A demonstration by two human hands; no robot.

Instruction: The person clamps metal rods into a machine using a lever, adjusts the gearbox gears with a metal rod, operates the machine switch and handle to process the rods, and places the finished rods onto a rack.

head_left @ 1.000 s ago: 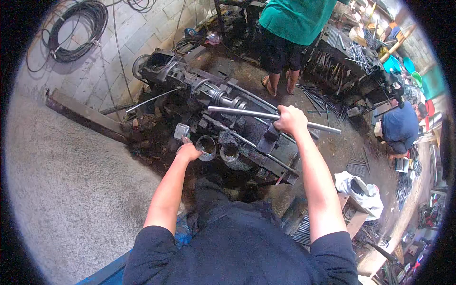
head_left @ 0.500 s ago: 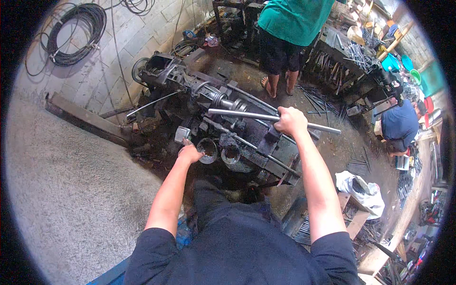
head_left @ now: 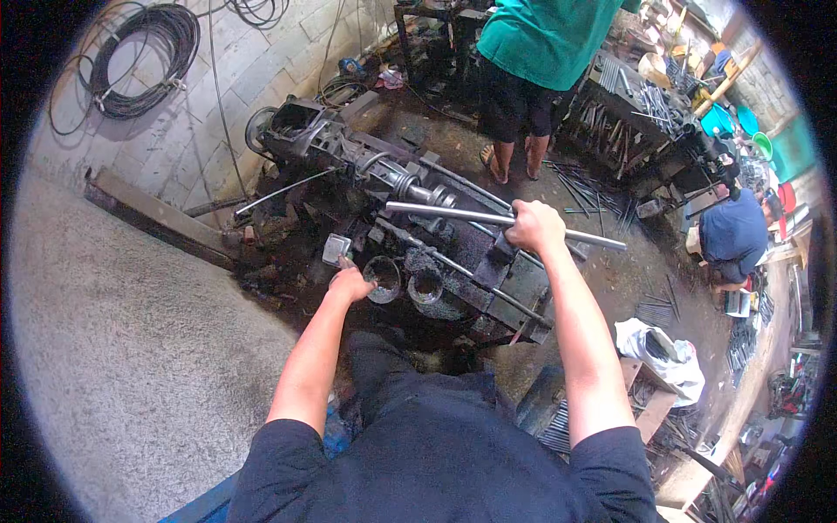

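Observation:
My right hand (head_left: 535, 227) is closed around a long, smooth metal rod (head_left: 445, 211), held slantwise above the bed of a greasy lathe-like machine (head_left: 418, 196). To its left, my left hand (head_left: 351, 284) is at the machine's near side, just below a small light-coloured box (head_left: 336, 249). One finger reaches up toward that box, while others extend toward the rim of a round handwheel (head_left: 384, 279). Whether those fingertips touch anything is too small to tell. A second handwheel (head_left: 425, 287) sits just right of the first. Metal shavings lie over the machine.
A person in a green shirt (head_left: 542, 44) stands beyond the machine; another in dark blue (head_left: 734, 228) crouches at far right. Metal rods (head_left: 586, 187) litter the floor. A white sack (head_left: 663, 357) stands at right, a rough wall (head_left: 131, 349) at left. Coiled cable (head_left: 146, 61) hangs behind.
The view has shifted slightly. My right hand still grips the rod in nearly the same place, and my left hand stays beside the box and handwheel.

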